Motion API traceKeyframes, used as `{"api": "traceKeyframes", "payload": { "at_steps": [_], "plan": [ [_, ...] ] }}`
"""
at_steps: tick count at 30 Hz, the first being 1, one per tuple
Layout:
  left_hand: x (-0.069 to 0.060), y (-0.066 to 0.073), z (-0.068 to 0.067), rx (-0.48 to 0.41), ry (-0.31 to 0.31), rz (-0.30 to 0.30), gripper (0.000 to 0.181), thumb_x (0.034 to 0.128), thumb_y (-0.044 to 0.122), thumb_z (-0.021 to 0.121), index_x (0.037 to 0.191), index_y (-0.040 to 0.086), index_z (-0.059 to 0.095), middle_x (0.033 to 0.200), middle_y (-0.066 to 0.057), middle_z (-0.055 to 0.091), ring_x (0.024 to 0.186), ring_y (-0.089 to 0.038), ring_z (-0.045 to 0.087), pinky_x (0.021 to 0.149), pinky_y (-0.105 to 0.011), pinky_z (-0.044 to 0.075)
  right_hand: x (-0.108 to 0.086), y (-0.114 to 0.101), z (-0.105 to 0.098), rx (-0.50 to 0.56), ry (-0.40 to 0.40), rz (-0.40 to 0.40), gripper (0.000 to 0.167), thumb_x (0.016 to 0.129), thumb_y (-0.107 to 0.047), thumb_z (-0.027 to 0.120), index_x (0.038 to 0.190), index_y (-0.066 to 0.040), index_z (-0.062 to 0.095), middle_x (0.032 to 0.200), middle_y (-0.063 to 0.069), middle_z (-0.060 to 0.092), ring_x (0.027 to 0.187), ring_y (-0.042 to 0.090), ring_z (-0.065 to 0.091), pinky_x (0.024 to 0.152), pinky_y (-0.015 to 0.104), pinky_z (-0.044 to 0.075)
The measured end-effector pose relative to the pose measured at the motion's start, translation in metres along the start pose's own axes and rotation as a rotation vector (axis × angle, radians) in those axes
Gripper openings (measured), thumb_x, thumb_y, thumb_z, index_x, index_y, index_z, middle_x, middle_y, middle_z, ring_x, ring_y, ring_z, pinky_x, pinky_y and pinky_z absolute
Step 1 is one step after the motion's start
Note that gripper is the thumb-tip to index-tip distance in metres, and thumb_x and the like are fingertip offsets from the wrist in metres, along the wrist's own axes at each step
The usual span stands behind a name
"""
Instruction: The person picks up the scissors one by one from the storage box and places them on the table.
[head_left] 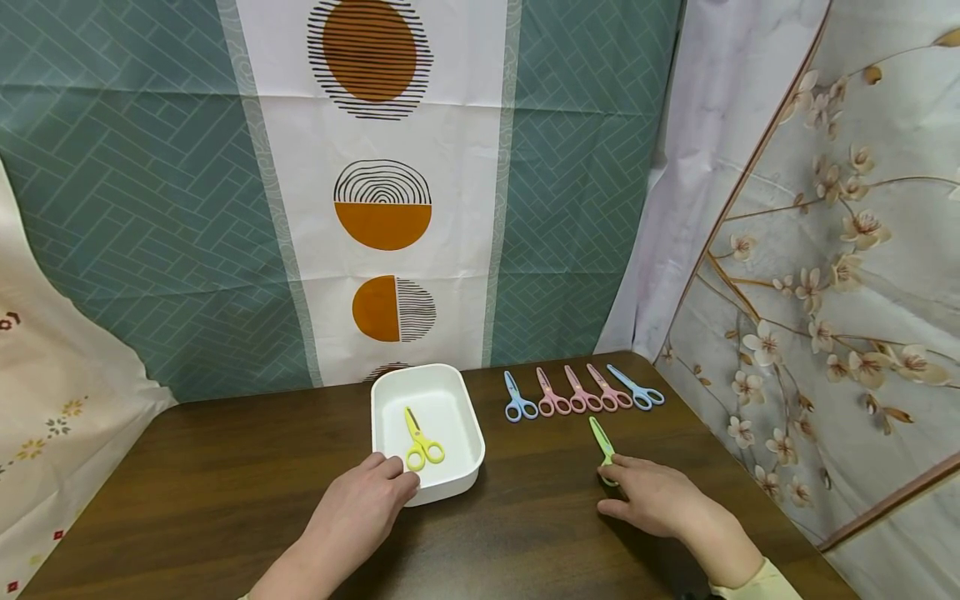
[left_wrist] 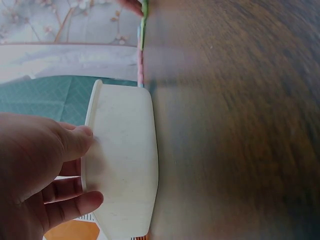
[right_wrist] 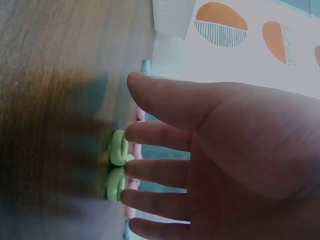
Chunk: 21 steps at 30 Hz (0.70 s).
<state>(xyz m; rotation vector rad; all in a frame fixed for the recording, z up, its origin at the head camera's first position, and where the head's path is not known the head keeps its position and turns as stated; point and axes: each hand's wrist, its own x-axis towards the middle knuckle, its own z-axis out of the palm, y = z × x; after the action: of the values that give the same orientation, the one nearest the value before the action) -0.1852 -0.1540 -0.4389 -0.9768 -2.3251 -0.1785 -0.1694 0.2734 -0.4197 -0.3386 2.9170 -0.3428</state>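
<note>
A white plastic bin [head_left: 471, 421] sits on the table with a pair of yellow scissors [head_left: 420, 439] lying inside. My left hand [head_left: 363, 504] grips its near left rim; in the left wrist view the thumb lies against the outer wall of the bin [left_wrist: 125, 160]. Over a pair of green scissors [head_left: 601, 437] reaches my right hand [head_left: 652, 496], covering part of the handles. The right wrist view shows its fingers extended, fingertips at the green handle loops [right_wrist: 116, 185], with the thumb held apart. These scissors lie flat on the table.
Along the table's back right lie a row of scissors: blue scissors [head_left: 513, 390] at the left end, three pink ones [head_left: 576, 385] in the middle, and blue scissors [head_left: 633, 386] at the right end. Patterned curtains [head_left: 585, 208] hang behind the dark wooden table [head_left: 225, 467].
</note>
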Motion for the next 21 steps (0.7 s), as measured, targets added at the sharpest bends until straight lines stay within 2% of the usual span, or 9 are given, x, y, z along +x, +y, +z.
{"api": "traceKeyframes", "payload": {
  "at_steps": [11, 14, 17, 21],
  "plan": [
    [-0.0002, -0.0002, -0.0003, -0.002, 0.001, -0.005, 0.028, 0.0844, 0.01, 0.094, 0.082, 0.021, 0.068, 0.077, 0.008, 0.054, 0.072, -0.017, 0.051, 0.057, -0.025, 0.045, -0.0001, 0.0002, 0.0007, -0.008, 0.019, -0.01, 0.056, 0.1, -0.041, 0.082, 0.142, -0.006, 0.071, 0.155, 0.028, 0.058, 0.142, 0.053, 0.056, 0.112, 0.07, 0.045],
    [-0.0001, -0.0004, -0.0003, -0.004, -0.002, -0.006, 0.027, 0.0854, 0.01, 0.093, 0.082, 0.021, 0.068, 0.077, 0.007, 0.054, 0.072, -0.017, 0.051, 0.057, -0.025, 0.045, -0.0009, -0.0004, 0.0006, -0.02, 0.03, -0.013, 0.057, 0.099, -0.04, 0.083, 0.144, -0.006, 0.07, 0.158, 0.03, 0.055, 0.144, 0.055, 0.052, 0.113, 0.071, 0.043],
    [0.0004, 0.0002, -0.0001, -0.007, -0.007, -0.004, 0.027, 0.0858, 0.01, 0.093, 0.082, 0.021, 0.069, 0.077, 0.007, 0.054, 0.072, -0.017, 0.051, 0.058, -0.025, 0.045, -0.0032, -0.0018, 0.0, -0.059, 0.077, -0.026, 0.06, 0.099, -0.04, 0.082, 0.148, -0.008, 0.067, 0.163, 0.029, 0.05, 0.148, 0.056, 0.048, 0.114, 0.073, 0.041],
    [0.0001, -0.0001, 0.0002, -0.007, -0.005, -0.007, 0.027, 0.0857, 0.01, 0.093, 0.081, 0.021, 0.068, 0.076, 0.008, 0.054, 0.072, -0.017, 0.051, 0.057, -0.025, 0.045, -0.0051, -0.0054, -0.0022, -0.123, 0.181, -0.074, 0.062, 0.101, -0.039, 0.081, 0.153, -0.009, 0.064, 0.165, 0.027, 0.049, 0.15, 0.053, 0.046, 0.115, 0.071, 0.042]
  ]
}}
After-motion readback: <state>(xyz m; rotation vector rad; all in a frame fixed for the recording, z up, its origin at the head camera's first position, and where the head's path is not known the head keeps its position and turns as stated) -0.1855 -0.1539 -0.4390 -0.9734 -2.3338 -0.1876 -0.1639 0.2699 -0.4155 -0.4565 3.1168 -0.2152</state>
